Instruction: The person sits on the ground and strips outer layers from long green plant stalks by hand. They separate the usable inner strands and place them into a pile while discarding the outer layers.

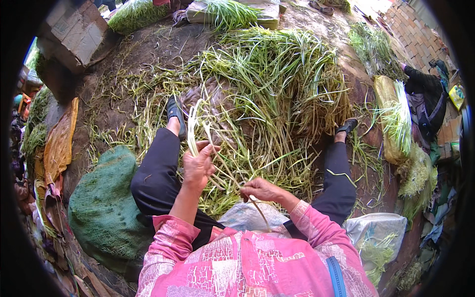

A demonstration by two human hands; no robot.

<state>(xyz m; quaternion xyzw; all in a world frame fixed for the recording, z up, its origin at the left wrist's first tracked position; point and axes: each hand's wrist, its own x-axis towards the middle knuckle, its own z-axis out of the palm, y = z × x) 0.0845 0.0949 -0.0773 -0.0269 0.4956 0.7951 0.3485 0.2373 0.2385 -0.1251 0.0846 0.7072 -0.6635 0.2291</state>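
My left hand [198, 167] is closed around a small bundle of pale, peeled-looking stalks [192, 128], which stand up past the fingers. With thumb and fingertips, my right hand [261, 189] pinches a single thin stalk; its brownish end [262, 215] hangs below the hand toward my lap. Between my outstretched legs lies a large heap of long green chive-like stalks [274, 85], with loose leaves and trimmings spread beneath my hands. Part of a crumpled plastic sheet [213, 92] shows under the litter.
A green mesh sack [107, 208] bulges beside my left leg. On the right are a yellow sack [386, 111] bearing pale stalks [399, 118], a white bag [378, 230] and a person in dark clothing [426, 100]. Cardboard boxes [76, 35] stand at upper left.
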